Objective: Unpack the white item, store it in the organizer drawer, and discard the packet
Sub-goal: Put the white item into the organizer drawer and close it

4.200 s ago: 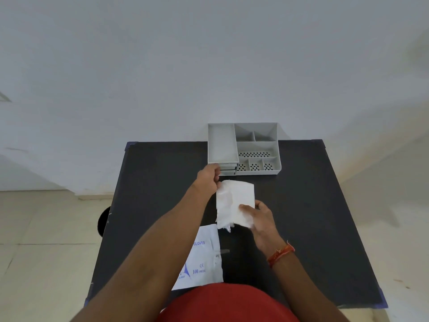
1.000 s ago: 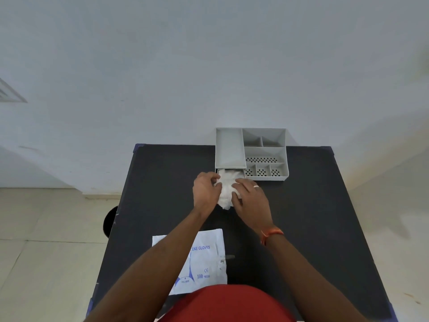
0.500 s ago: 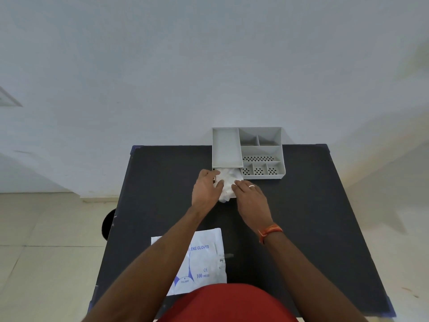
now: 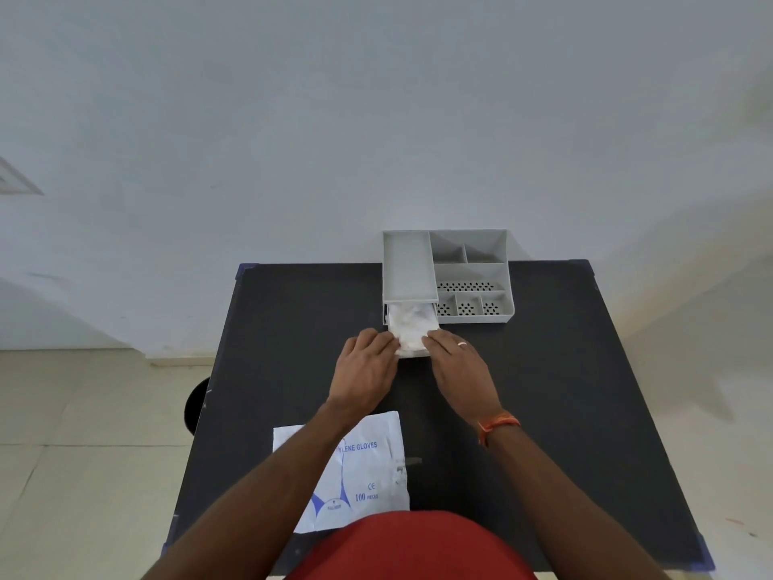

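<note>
a black table (image 4: 543,391) stood against a plain white wall (image 4: 376,119). its far corners had small blue bits on them. left of the table, the floor (image 4: 83,433) had pale tiles. a round dark thing (image 4: 195,406) sat on the floor just beside the table's left edge, partly hidden by it. it was too hidden to tell what it was.

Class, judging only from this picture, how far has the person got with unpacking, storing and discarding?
Done: the white item is out of the packet, which lies flat near the table's front edge. In hand: the left hand and right hand press it into the open drawer of the organizer. Left: shutting the drawer, discarding the packet.
</note>
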